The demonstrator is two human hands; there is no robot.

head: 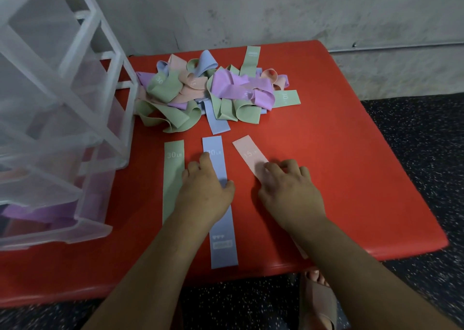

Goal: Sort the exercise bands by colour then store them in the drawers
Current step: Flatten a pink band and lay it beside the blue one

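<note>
Three bands lie flat side by side on the red table [339,179]: a green band [173,179] marked 30 LB, a blue band [222,236] and a pink band [249,154] marked 15 LB. My left hand [206,194] rests on the blue band with its fingers spread. My right hand [288,191] presses its fingers on the pink band. Behind them sits a tangled pile of bands [213,91] in green, pink, purple and blue.
A clear plastic drawer unit [62,103] stands on the table's left side, with purple bands in its open bottom drawer [50,219]. A grey wall runs behind. Dark speckled floor and a sandalled foot [319,302] show below the table's front edge.
</note>
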